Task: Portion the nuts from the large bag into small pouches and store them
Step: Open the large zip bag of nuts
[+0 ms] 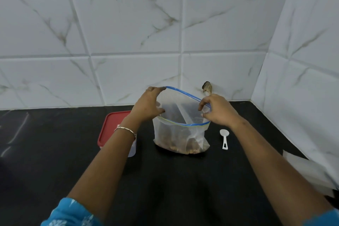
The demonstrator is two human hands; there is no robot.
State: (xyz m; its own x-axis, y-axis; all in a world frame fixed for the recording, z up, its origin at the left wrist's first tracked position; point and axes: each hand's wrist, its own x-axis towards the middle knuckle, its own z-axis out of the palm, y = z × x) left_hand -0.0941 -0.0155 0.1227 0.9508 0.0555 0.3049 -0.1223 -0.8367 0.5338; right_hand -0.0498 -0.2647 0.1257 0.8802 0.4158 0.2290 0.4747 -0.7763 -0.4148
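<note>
At the frame's centre the large bag [180,134] stood on the black counter [55,152], nuts [183,149] at its bottom. Your left hand [147,105] gripped its left rim and your right hand [219,111] pinched the right rim, mouth spread wide.

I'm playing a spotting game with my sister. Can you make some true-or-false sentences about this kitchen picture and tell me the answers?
1. The left hand and the right hand both hold the bag by its rim. True.
2. The bag is zipped shut. False: its mouth is open.
3. The scoop lies on the counter, right of the bag. True.
4. The box has a blue lid. False: the lid is red.
</note>
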